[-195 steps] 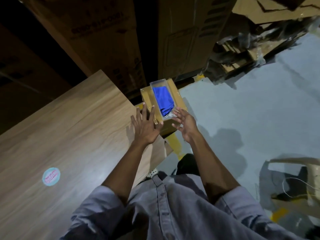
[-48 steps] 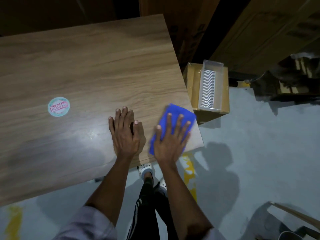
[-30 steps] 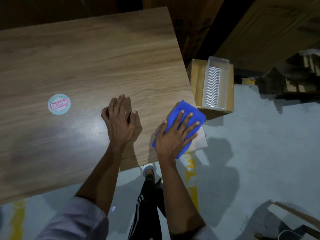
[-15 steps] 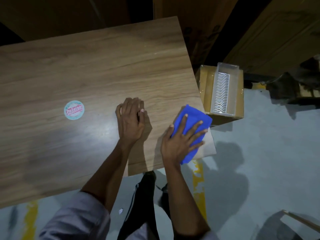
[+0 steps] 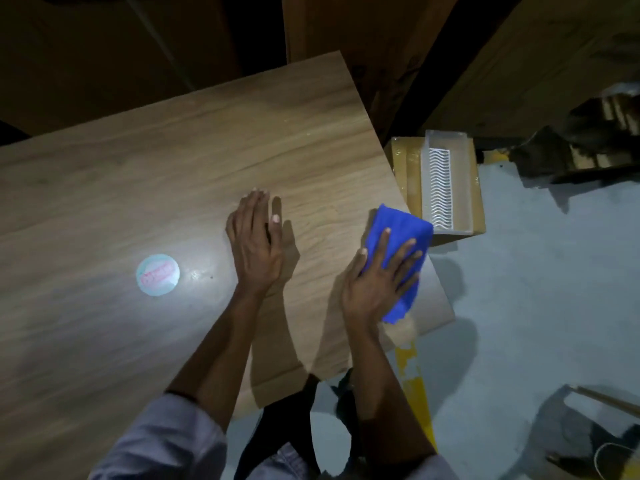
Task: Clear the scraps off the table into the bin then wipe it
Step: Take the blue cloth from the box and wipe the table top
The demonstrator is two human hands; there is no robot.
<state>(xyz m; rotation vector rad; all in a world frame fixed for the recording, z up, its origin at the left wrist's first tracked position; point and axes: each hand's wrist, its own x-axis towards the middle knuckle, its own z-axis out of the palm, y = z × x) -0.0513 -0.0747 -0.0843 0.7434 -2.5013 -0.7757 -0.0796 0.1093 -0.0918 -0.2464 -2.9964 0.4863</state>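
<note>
Right hand flat, fingers spread, pressing blue cloth at table corner, frame centre-right; left hand flat, empty, centre.

The left hand lies flat, palm down, fingers together, mid-table. The right hand presses flat with fingers spread on the cloth near the right edge. Both forearms are bare, sleeves pushed up.

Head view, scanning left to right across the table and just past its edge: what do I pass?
Round sticker → left hand, flat on the table → right hand → blue cloth under its fingers → clear tray on the cardboard box.
</note>
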